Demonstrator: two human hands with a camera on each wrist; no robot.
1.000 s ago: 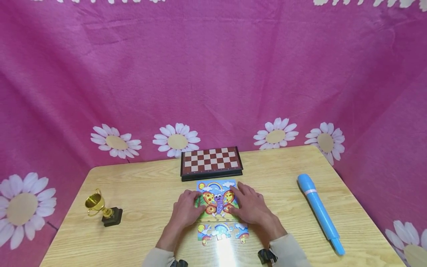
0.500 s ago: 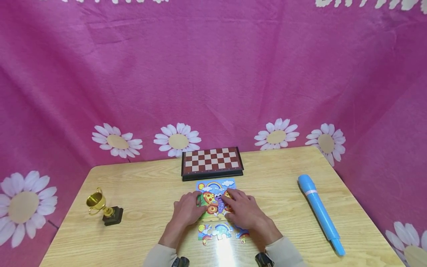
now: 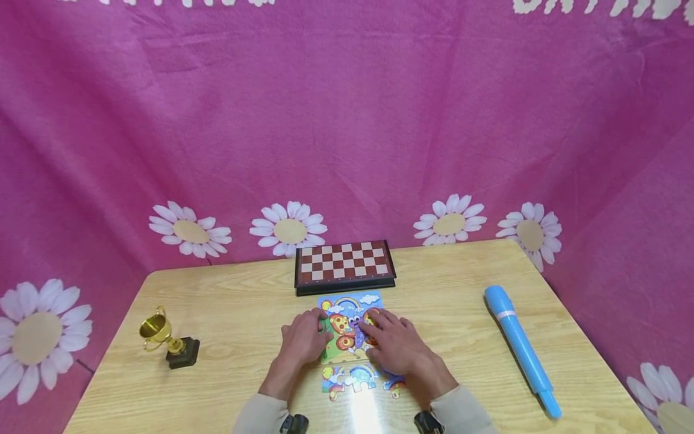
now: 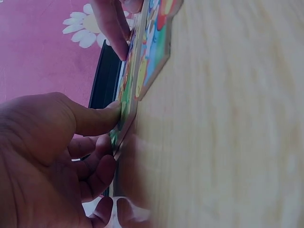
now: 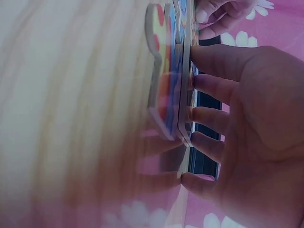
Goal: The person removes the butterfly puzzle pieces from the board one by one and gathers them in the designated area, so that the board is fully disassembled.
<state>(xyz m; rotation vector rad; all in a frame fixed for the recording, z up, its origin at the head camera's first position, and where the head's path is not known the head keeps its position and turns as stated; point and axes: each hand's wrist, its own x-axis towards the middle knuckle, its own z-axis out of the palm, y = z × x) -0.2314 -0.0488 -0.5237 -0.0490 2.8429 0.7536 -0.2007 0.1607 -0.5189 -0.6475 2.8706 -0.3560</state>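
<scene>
A jigsaw puzzle (image 3: 344, 343) with a purple butterfly, a sun and a rainbow lies flat on the table in front of me. At its left side is my left hand (image 3: 303, 339); in the left wrist view its thumb (image 4: 97, 121) rests on the picture and the other fingers curl at the edge. My right hand (image 3: 401, 343) covers part of the right wing, its fingertips spread over the surface. Just below the puzzle lie interlocking pieces: one with a sun (image 3: 328, 375), a rainbow piece (image 3: 362, 376), and a right-hand piece (image 3: 396, 384) partly behind my hand.
A folded checkered game board (image 3: 345, 263) stands behind the puzzle. To the left is a gold trophy cup (image 3: 172, 345) on a dark base. A long blue tube-like object (image 3: 519, 349) lies at the right. A pink daisy-patterned cloth (image 3: 347, 120) hangs around the wooden table (image 3: 244, 313).
My right hand has slid left from the puzzle's right edge onto the butterfly's right wing, then stayed there. The left hand has barely shifted at the left edge.
</scene>
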